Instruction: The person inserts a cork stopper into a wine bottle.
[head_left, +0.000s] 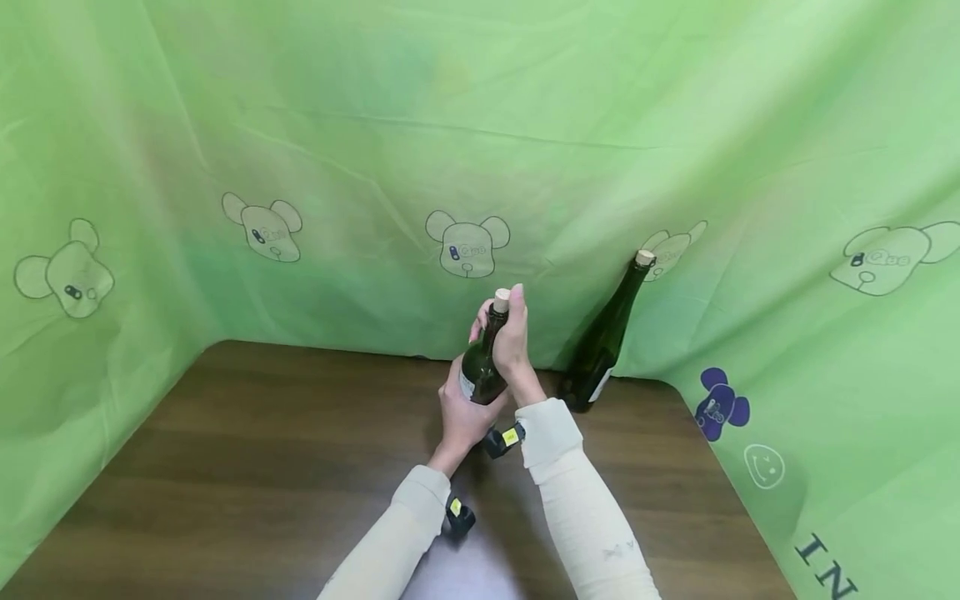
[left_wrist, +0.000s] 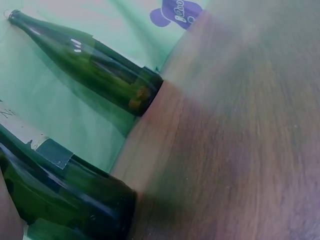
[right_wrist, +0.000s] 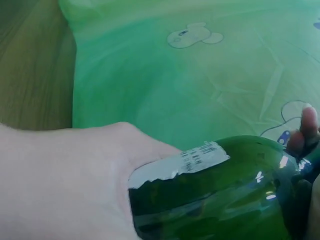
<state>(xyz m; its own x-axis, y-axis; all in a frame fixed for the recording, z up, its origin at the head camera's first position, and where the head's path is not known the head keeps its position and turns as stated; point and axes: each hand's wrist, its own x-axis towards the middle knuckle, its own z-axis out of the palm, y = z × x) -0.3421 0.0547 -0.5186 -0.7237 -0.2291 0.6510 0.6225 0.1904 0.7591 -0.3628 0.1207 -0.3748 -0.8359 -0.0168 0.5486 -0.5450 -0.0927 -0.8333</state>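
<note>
A green glass bottle (head_left: 483, 367) with a cork (head_left: 502, 300) in its mouth is held between both hands, tilted slightly. My left hand (head_left: 467, 412) grips the bottle's body low down, over its torn white label (right_wrist: 187, 162). Up at the neck, my right hand (head_left: 512, 340) has its fingers curled around behind the glass, and its thumb points up beside the cork. In the left wrist view, the held bottle's lower part (left_wrist: 85, 200) fills the bottom left corner, near the tabletop.
A second corked green bottle (head_left: 603, 342) stands to the right at the back of the wooden table (head_left: 300, 442). Green cloth (head_left: 360, 167) printed with bear faces hangs behind and on both sides. Each wrist carries a small black camera (head_left: 459, 515).
</note>
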